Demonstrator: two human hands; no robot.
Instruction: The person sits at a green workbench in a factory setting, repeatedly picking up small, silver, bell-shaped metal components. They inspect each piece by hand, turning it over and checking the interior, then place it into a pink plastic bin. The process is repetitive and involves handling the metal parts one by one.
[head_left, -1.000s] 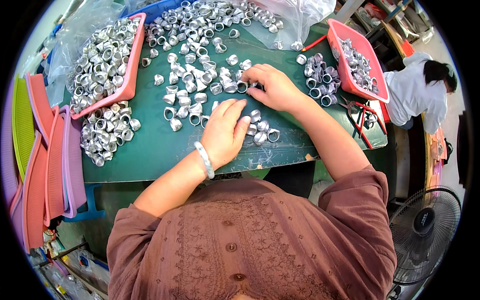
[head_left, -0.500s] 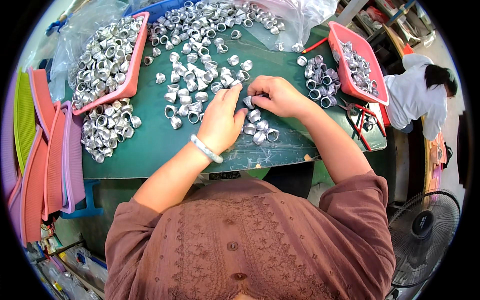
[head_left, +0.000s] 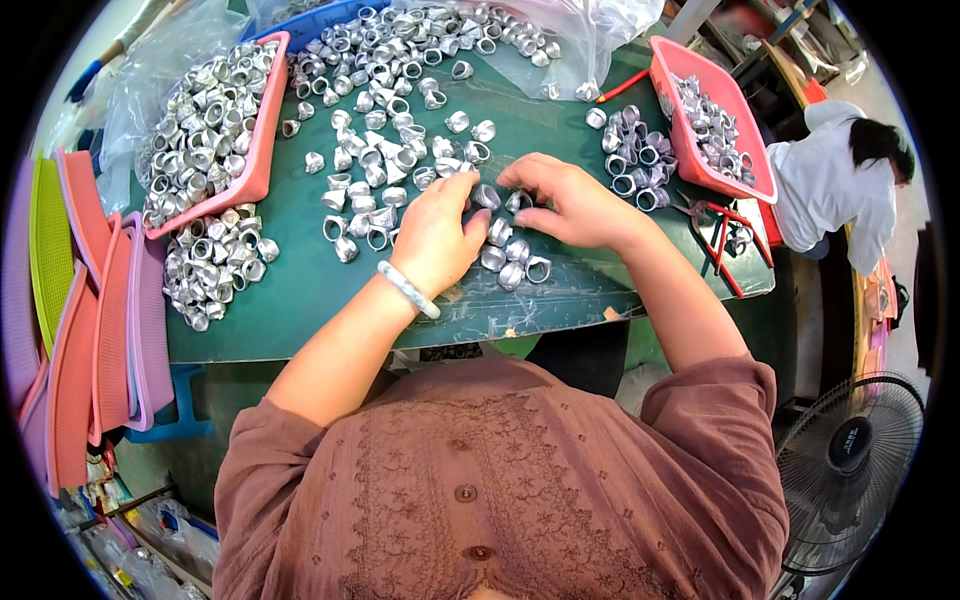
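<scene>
My left hand (head_left: pixel 437 228) rests over the green table, fingers stretched forward and thumb apart. Just beyond its thumb and fingertips is a silver-coloured metal ring (head_left: pixel 487 196). My right hand (head_left: pixel 572 206) faces it, the curved fingers and thumb spread apart. Between that thumb and forefinger sits another ring (head_left: pixel 518 202), partly hidden; a firm grip on it does not show. Several rings (head_left: pixel 511 275) lie in a small group below the fingertips. Beyond and left of my left hand spreads a larger scatter of rings (head_left: pixel 375 165).
Pink baskets of rings stand at left (head_left: pixel 262 150) and right (head_left: pixel 715 185), with loose ring piles beside them. Red-handled pliers (head_left: pixel 722 250) lie near the table's right edge. Clear plastic bags (head_left: pixel 600 40) lie at the back. A fan (head_left: pixel 850 445) and a person in white (head_left: pixel 835 185) are rightward.
My right thumb and fingers have spread apart from a pinch on a ring. A ring now sits near my left fingertips, and another shows between my right thumb and forefinger.
</scene>
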